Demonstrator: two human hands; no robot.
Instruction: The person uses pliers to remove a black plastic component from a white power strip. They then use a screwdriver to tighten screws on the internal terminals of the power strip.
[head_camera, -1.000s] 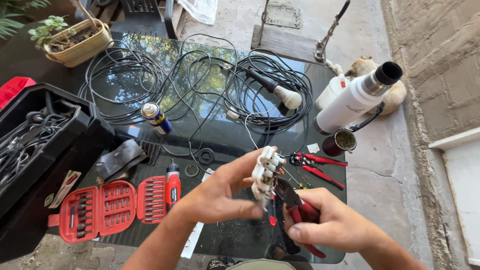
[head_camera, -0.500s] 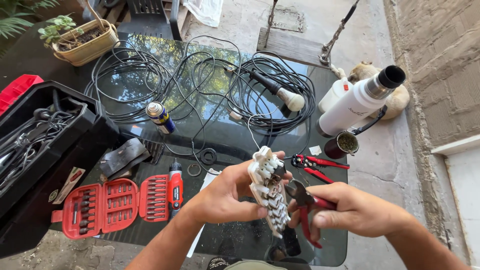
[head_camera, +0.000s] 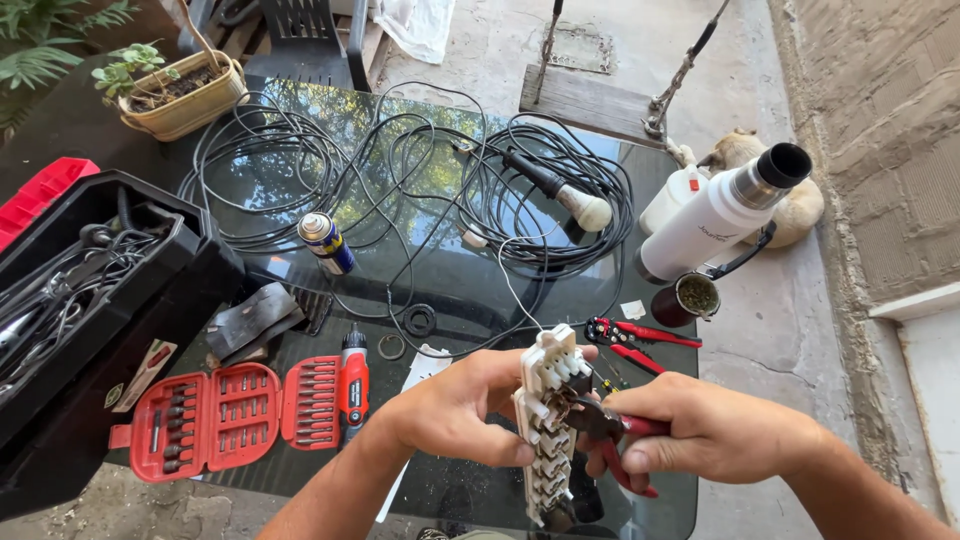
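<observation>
Above the near edge of the glass table (head_camera: 300, 200), a white terminal strip (head_camera: 545, 425) is gripped by the left hand (head_camera: 455, 410); red-handled pliers (head_camera: 610, 430), clenched in the right hand (head_camera: 715, 435), touch it.

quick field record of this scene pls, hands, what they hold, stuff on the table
left hand: grips a white terminal strip, held lengthwise
right hand: holds red-handled pliers, tip at the strip
table: dark glass, reflecting trees
cables: black, in loose coils
spray can: lying on the glass
bit set: open red case with a small red screwdriver
toolbox: black, open, at left
flask: white, lying on its side
wire strippers: red, lying beyond the hands
planter: at far left corner
</observation>
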